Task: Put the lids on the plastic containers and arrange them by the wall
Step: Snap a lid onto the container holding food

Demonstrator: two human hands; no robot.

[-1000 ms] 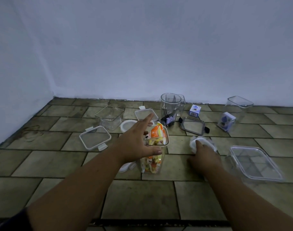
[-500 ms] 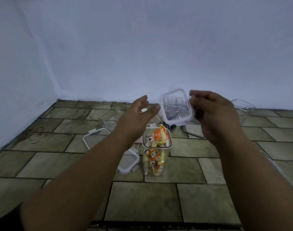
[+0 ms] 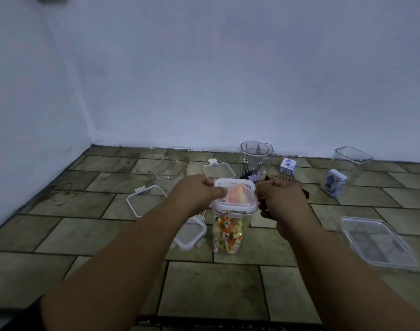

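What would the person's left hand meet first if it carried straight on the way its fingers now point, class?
The left hand points rightward and already touches the white-rimmed lid on the tall snack container. Past the lid it would probably meet the right hand, though depth is uncertain.

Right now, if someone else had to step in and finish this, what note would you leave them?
Left hand and right hand: both grip the small lid, one on each side, atop the tall snack container.
Done: that lid sits on top; whether its clips are shut cannot be told.
Left: the open square container, the round jar, the far right container and the big flat container are uncovered; loose lids lie on the floor. Then line all up by the wall.
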